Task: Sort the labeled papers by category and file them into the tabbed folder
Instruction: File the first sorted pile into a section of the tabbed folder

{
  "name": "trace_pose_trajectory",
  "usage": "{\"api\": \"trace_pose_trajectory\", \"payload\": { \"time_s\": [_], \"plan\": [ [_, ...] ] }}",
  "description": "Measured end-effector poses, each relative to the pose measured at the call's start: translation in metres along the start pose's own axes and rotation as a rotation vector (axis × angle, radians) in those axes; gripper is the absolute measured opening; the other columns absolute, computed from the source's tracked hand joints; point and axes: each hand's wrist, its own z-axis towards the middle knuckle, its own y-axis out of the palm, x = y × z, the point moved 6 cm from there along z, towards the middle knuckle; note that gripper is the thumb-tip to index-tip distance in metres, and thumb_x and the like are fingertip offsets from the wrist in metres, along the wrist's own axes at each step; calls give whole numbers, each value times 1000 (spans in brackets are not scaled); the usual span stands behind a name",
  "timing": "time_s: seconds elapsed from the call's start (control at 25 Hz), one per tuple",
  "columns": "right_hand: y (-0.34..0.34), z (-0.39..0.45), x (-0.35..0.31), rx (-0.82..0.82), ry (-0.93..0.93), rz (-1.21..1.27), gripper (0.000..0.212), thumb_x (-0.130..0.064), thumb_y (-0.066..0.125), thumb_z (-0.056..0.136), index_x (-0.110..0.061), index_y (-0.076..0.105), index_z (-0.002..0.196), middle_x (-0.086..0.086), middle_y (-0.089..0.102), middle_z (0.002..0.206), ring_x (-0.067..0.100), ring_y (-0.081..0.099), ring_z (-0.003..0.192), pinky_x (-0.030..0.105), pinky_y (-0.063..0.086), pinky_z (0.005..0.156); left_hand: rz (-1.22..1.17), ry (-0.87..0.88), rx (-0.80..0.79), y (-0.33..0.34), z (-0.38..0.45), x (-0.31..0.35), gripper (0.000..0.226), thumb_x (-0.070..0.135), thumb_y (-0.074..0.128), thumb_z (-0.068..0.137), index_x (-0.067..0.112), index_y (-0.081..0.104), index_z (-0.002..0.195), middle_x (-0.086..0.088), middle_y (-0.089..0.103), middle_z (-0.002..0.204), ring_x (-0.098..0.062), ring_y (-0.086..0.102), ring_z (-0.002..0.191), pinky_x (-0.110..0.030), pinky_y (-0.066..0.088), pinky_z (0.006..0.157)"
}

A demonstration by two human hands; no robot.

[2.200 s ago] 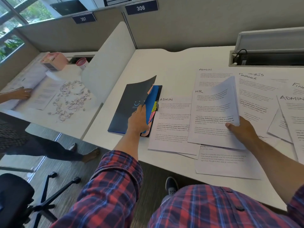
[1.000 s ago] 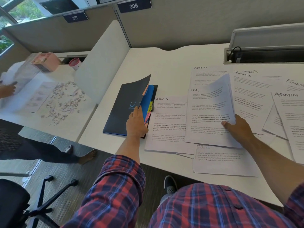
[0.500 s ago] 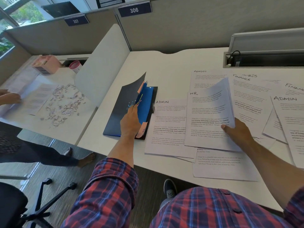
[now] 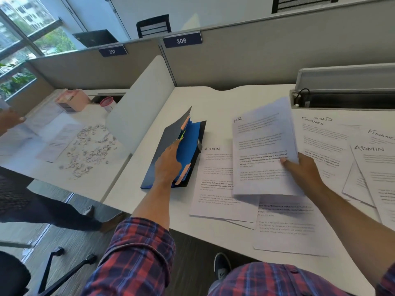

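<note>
A dark blue tabbed folder (image 4: 164, 146) lies on the white desk (image 4: 213, 99), its cover and front dividers raised. My left hand (image 4: 167, 165) holds those dividers up by their edge, showing a bright blue pocket with orange and yellow tabs. My right hand (image 4: 303, 169) pinches a small stack of papers labeled HR (image 4: 263, 146) and holds it lifted above the desk. Under it lies a sheet labeled ADMIN (image 4: 213, 178). Sheets labeled FINANCE (image 4: 320, 142) and another ADMIN sheet (image 4: 376, 167) lie spread to the right.
A cable tray (image 4: 346, 99) with a raised lid runs along the desk's back right. A white divider panel (image 4: 141, 107) stands left of the folder. Beyond it another person's hand (image 4: 10, 120) works with papers and scattered scraps (image 4: 89, 146). A chair base (image 4: 59, 265) stands on the floor.
My right hand has lifted the HR stack off the desk. My left hand opened the folder further, from the cover to deeper dividers, exposing the blue pocket.
</note>
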Motion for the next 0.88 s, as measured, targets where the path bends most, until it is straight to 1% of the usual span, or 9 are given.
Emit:
{"api": "trace_pose_trajectory", "payload": {
  "time_s": [0.08, 0.16, 0.28, 0.44, 0.56, 0.64, 0.72, 0.8, 0.88],
  "plan": [
    [12, 3, -23, -7, -4, 128, 20, -27, 70, 93, -26, 67, 112, -15, 69, 94, 3, 66, 83, 18, 50, 62, -28, 7, -15, -1, 1, 1, 75, -3, 46, 82, 35, 36, 147, 4, 58, 136, -25, 61, 111, -32, 44, 68],
    [30, 5, -43, -42, 7, 233, 22, -23, 70, 92, -24, 68, 114, -13, 72, 96, 3, 69, 82, 15, 53, 62, -62, 9, -24, -1, 1, 3, 76, -4, 45, 82, 35, 37, 147, 5, 55, 140, -25, 60, 114, -31, 45, 71],
    [59, 8, -66, -91, 10, 313, 27, -19, 68, 94, -16, 67, 121, -1, 73, 106, 14, 70, 93, 27, 56, 78, -98, 4, -19, -4, 2, 5, 78, -5, 43, 81, 36, 37, 147, 4, 55, 139, -25, 60, 112, -32, 45, 70],
    [96, 8, -98, -157, -51, 168, 16, -17, 61, 96, -17, 67, 111, 4, 70, 102, 27, 69, 96, 42, 57, 88, -136, -33, -39, -6, 2, 5, 82, -3, 39, 77, 40, 35, 147, -1, 58, 134, -26, 60, 105, -36, 48, 68],
    [117, 6, -115, -243, -71, 17, 24, -14, 51, 96, -19, 64, 116, 2, 67, 106, 27, 66, 97, 38, 56, 83, -146, -42, -53, -6, 4, 8, 81, 0, 41, 80, 42, 30, 148, -1, 56, 136, -25, 60, 105, -34, 45, 65],
    [128, 4, -124, -299, -78, -28, 33, -12, 47, 95, -18, 62, 123, 0, 65, 111, 24, 65, 98, 32, 54, 77, -157, -44, -57, -6, 5, 11, 81, 2, 43, 82, 44, 27, 149, -1, 56, 136, -22, 60, 103, -33, 46, 64],
    [136, 2, -133, -325, -95, -56, 35, -10, 45, 93, -16, 62, 123, 0, 66, 112, 23, 65, 98, 32, 54, 76, -167, -36, -65, -5, 5, 14, 81, 4, 44, 82, 47, 24, 148, -1, 57, 132, -20, 59, 98, -33, 48, 62],
    [143, 1, -142, -342, -102, -103, 34, -9, 44, 91, -12, 63, 118, 3, 67, 110, 24, 66, 97, 37, 57, 81, -179, -23, -70, -5, 4, 17, 81, 6, 44, 82, 49, 23, 147, 0, 59, 125, -20, 60, 92, -30, 48, 57],
    [150, 2, -148, -353, -116, -189, 24, -7, 44, 88, -9, 62, 103, 6, 67, 100, 24, 64, 84, 33, 53, 70, -174, -12, -72, -4, 4, 19, 81, 5, 42, 82, 50, 22, 146, 0, 59, 119, -20, 60, 86, -25, 42, 52]
  ]
}}
